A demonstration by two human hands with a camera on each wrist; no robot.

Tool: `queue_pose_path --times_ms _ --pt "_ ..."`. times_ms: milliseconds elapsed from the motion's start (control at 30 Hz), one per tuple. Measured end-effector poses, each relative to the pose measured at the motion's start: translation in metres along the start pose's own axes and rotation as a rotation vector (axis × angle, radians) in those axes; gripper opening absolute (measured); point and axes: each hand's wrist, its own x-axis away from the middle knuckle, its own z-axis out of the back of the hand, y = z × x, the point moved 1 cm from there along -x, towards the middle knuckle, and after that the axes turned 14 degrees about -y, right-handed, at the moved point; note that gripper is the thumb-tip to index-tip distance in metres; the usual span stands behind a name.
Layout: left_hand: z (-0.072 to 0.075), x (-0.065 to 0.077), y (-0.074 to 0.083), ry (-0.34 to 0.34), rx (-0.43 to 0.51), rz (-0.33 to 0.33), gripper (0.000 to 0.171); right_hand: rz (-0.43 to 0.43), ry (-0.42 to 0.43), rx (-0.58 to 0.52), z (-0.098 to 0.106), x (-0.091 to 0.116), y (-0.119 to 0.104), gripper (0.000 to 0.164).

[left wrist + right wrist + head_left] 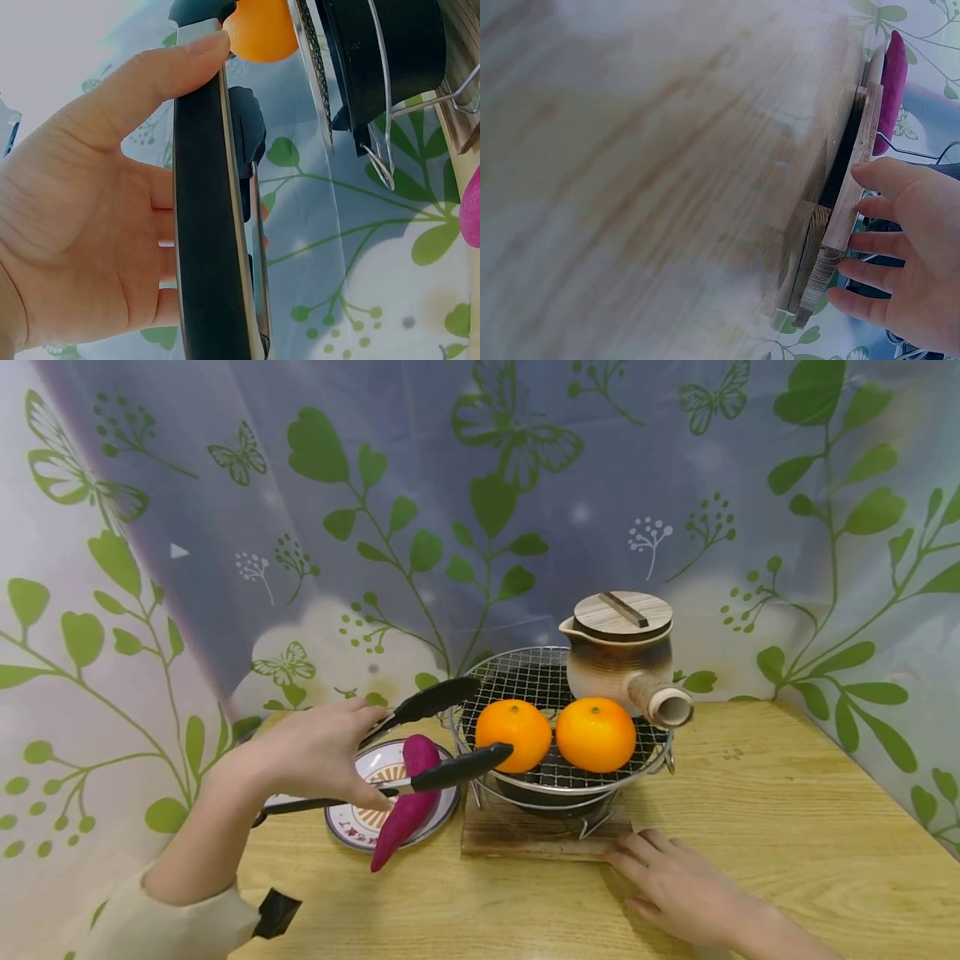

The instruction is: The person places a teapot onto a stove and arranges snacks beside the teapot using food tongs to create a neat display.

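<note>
My left hand (311, 752) grips a pair of black-tipped metal tongs (461, 768), thumb on one arm and fingers on the other. The tongs' arms are spread, with the nearer tip by the left orange (517, 731) and the farther tip over the grill rim. Beside it a second orange (596, 739) sits on the round wire grill (517, 672). My right hand (675, 881) rests at the right front corner of the wooden board (525, 835) under the grill, its fingers touching the edge. The right wrist view shows those fingers against the board (847, 202).
A clay pot (592, 668) with a wooden lid (622, 614) stands at the grill's back right, its handle (656, 702) pointing forward. Below the tongs, a purple sweet potato (408, 822) lies across a patterned plate (341, 822). A printed curtain (420, 627) hangs behind the table (795, 802).
</note>
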Motion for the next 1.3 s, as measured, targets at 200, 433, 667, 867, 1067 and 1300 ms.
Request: queue_pose_path --times_ms 200,433,667,867,1067,1300 --pt "-0.005 0.004 -0.007 0.025 -0.008 0.001 0.097 0.003 -0.004 -0.001 -0.001 0.0 -0.001 0.052" --pt "-0.01 0.007 -0.015 0.039 0.013 0.013 0.099 0.0 -0.009 -0.004 0.0 0.001 0.0 0.052" --pt "-0.014 0.01 -0.024 0.065 0.042 0.021 0.1 -0.001 -0.012 -0.006 -0.001 0.001 -0.001 0.052" --pt "-0.019 0.012 -0.034 0.072 0.074 0.04 0.101 0.002 0.002 0.003 -0.001 0.001 0.0 0.052" --pt "-0.024 0.014 -0.043 0.062 0.106 0.065 0.102 0.007 0.014 0.003 -0.002 0.0 0.001 0.053" --pt "-0.03 0.014 -0.052 0.057 0.121 0.091 0.102 0.003 0.009 0.001 -0.002 0.0 0.0 0.054"
